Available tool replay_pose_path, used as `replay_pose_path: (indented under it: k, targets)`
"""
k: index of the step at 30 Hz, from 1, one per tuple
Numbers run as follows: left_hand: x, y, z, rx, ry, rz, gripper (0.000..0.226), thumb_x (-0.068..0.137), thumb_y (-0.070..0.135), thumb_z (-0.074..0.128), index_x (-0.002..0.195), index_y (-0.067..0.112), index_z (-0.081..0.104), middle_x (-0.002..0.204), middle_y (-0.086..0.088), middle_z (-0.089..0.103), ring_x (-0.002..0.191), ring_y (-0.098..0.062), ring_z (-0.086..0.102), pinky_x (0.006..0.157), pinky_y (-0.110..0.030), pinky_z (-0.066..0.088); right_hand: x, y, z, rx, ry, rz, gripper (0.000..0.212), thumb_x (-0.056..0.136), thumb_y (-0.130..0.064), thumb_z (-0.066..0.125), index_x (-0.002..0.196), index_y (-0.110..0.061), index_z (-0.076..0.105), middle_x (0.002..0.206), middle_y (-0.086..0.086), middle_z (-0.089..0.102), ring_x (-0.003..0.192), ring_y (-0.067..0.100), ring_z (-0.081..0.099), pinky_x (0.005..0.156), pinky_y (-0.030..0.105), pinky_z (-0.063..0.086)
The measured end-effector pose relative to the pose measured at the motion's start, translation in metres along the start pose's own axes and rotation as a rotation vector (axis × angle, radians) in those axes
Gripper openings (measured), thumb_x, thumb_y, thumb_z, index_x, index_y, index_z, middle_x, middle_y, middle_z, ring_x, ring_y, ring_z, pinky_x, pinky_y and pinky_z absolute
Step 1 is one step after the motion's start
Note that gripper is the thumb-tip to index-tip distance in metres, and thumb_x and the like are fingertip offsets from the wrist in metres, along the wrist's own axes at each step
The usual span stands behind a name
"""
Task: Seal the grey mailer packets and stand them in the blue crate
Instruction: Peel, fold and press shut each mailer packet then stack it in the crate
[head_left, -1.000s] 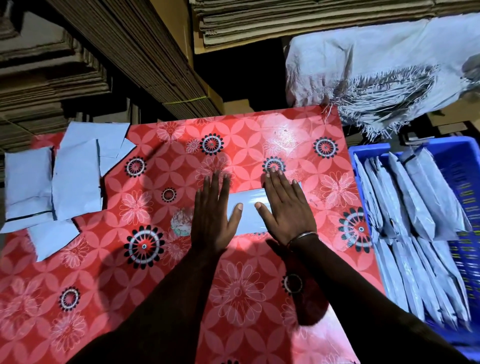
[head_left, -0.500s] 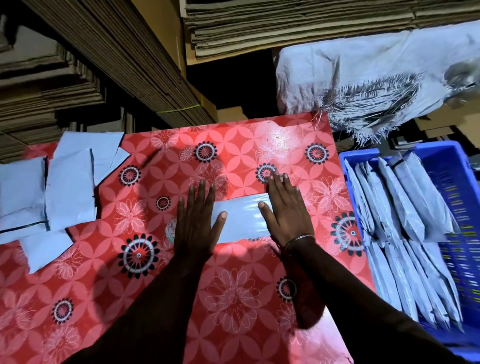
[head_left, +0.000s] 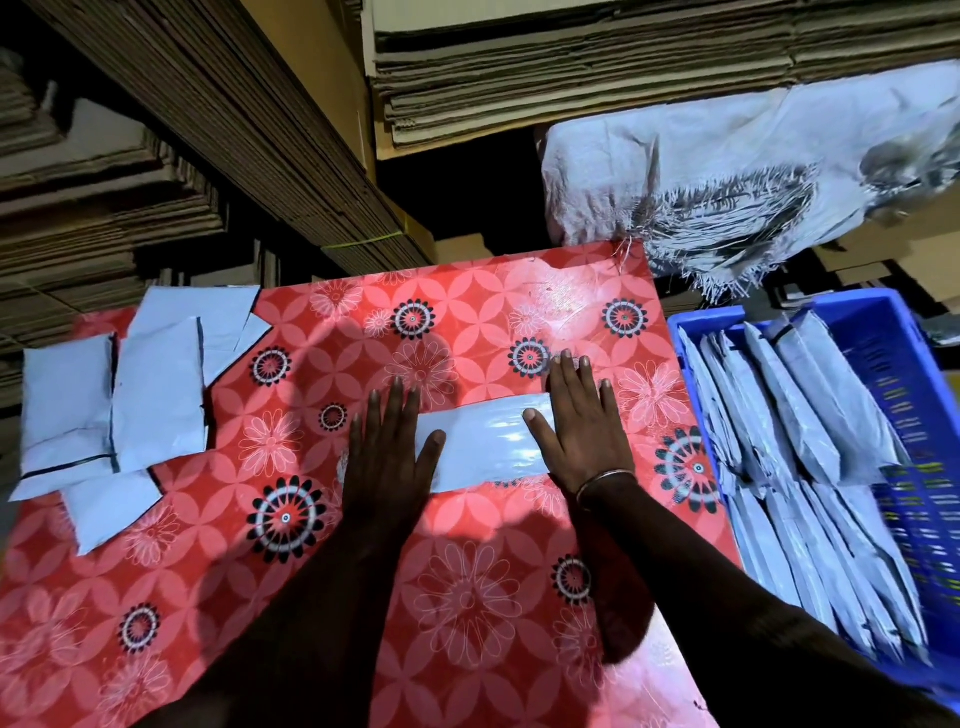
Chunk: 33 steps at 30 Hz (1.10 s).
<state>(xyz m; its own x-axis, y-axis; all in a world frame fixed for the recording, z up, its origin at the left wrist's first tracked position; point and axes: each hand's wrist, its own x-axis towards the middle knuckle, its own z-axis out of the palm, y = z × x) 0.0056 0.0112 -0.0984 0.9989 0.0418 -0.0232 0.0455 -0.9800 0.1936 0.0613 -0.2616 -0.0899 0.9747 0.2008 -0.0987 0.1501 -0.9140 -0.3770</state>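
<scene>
While my fingers (head_left: 395, 410) are lying straight and flat, both palms are pressing down on the grey mailer packet (head_left: 485, 441), my left hand (head_left: 387, 457) covering its left end and my right hand (head_left: 584, 421) its right end, so nothing is being gripped. Between my thumbs the packet's glossy middle is showing, lying flat on the red flowered counter (head_left: 467, 597). I am judging this to be the sealing step, smoothing the flap closed. Next, I am expecting to need a curl of the fingers under an edge to lift it and carry it rightward, beyond my right fingers, into the blue crate (head_left: 914, 395), where sealed packets (head_left: 795, 431) are already standing. Well off past my left fingers, unsealed packets (head_left: 156, 395) are waiting. Compared with a second ago, my hands are sitting farther apart, baring more of the packet.
</scene>
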Motion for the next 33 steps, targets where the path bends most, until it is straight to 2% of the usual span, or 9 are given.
replay_pose_path:
  k: [12,21,25,30,33]
  targets:
    - [-0.002,-0.005,0.010,0.083,0.064,0.032,0.065,0.109,0.052,0.020,0.164,0.018,0.014,0.172,-0.003,0.010,0.159,-0.027,0.008,0.124,-0.056,0.019,-0.001,0.016,-0.003,-0.055,-0.019,0.002,0.074,0.104,-0.062,0.017,0.161,-0.020,-0.005,0.169,-0.005,-0.003,0.154,0.011,-0.014,0.126,0.046,0.001]
    - [0.000,-0.009,0.006,0.099,0.055,0.055,0.069,0.107,0.058,0.020,0.165,0.020,0.012,0.173,-0.003,0.006,0.159,-0.027,0.004,0.127,-0.054,0.011,0.000,0.017,-0.004,-0.067,-0.027,-0.004,0.073,0.104,-0.063,0.016,0.161,-0.024,-0.007,0.169,-0.008,-0.006,0.154,0.009,-0.015,0.126,0.045,0.000]
    - [0.000,-0.020,0.006,0.125,0.022,0.146,0.072,0.107,0.060,0.022,0.164,0.016,0.015,0.172,-0.007,0.008,0.159,-0.028,0.006,0.126,-0.054,0.017,-0.001,0.021,-0.008,-0.042,-0.038,-0.024,0.070,0.104,-0.064,0.018,0.161,-0.029,-0.002,0.169,-0.011,-0.004,0.154,0.008,-0.013,0.126,0.045,0.002]
    - [-0.001,-0.033,-0.002,0.121,-0.050,0.192,0.079,0.103,0.068,0.018,0.164,0.017,0.017,0.173,-0.005,0.008,0.159,-0.026,0.008,0.126,-0.052,0.017,-0.004,0.023,-0.017,-0.049,-0.093,0.001,0.073,0.101,-0.071,0.015,0.160,-0.034,-0.006,0.168,-0.015,-0.009,0.153,0.008,-0.017,0.126,0.044,0.000]
    - [-0.009,-0.039,-0.006,0.208,-0.088,0.205,0.081,0.102,0.068,0.024,0.164,0.016,0.018,0.172,-0.006,0.011,0.158,-0.028,0.015,0.123,-0.053,0.022,-0.009,0.021,-0.019,-0.040,-0.122,0.056,0.075,0.099,-0.073,0.016,0.160,-0.035,-0.007,0.167,-0.016,-0.010,0.153,0.008,-0.018,0.126,0.045,-0.001]
